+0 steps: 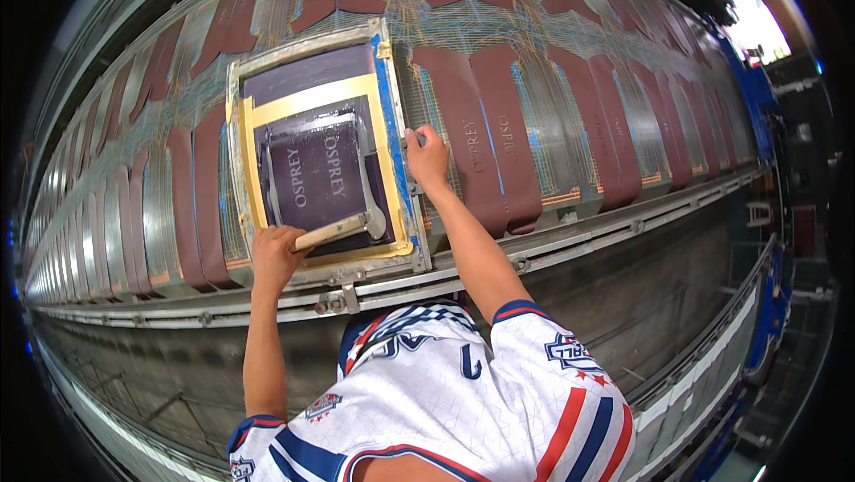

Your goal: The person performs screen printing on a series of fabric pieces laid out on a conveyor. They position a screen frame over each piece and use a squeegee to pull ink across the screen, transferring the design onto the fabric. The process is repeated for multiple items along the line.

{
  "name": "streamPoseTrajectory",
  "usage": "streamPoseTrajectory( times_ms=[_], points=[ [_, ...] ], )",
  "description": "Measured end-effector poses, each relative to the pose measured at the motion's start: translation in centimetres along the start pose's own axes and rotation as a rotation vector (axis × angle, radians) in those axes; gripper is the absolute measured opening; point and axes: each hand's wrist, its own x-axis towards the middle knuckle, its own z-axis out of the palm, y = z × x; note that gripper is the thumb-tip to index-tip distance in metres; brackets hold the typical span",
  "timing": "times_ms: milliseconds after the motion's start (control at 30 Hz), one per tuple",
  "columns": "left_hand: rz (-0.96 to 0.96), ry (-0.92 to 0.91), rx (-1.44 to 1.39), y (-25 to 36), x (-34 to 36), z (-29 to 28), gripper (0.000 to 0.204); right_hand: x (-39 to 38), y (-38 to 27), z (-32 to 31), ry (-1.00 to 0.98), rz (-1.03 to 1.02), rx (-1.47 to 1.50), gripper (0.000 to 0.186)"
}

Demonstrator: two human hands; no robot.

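Our left grip [277, 249] holds the squeegee [333, 232] low inside the screen frame [235, 139]; whether our right grip [428, 158] holds its right edge, we cannot tell. Uneven pressure could streak the grey paste [377, 223].

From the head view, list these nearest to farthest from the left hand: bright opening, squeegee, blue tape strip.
1. Squeegee, gripped in the left hand.
2. Blue tape strip, along the right side of the screen frame.
3. Bright opening, at upper right.
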Motion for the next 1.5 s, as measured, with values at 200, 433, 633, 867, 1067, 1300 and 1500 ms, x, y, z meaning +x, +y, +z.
streamPoseTrajectory(
  times_ms=[200, 433, 633, 867, 1067, 1300, 1500],
  points=[
    [0.034, -0.104, 0.042, 0.2, 1.8, 0.0, 0.028, 0.7, 1.8, 0.8, 0.032, 0.035, 0.003, 0.028],
    [0.175, -0.257, 0.093, -1.0, 2.0, -0.8, 0.036, -1.0, 0.4, 0.7, -0.175, 0.143, 0.068, 0.031],
    [0.149, -0.283, 0.122, -1.7, 1.9, -0.3, 0.033, -0.6, -0.1, 0.6, -0.179, 0.096, 0.302, 0.031],
    [0.119, -0.318, 0.141, -1.1, 1.9, 0.0, 0.033, -0.2, 0.6, 0.3, -0.257, 0.146, 0.356, 0.027],
    [0.108, -0.336, 0.151, -1.3, 1.6, -0.1, 0.034, -0.4, 0.9, 0.3, -0.25, 0.087, 0.342, 0.028],
    [0.127, -0.314, 0.144, -2.1, 1.9, -0.1, 0.034, -0.4, 0.6, 0.6, -0.212, 0.09, 0.367, 0.027],
    [0.143, -0.29, 0.13, -2.7, 1.1, -0.3, 0.032, -1.0, 0.2, 0.8, -0.234, 0.144, 0.347, 0.027]
  ],
)
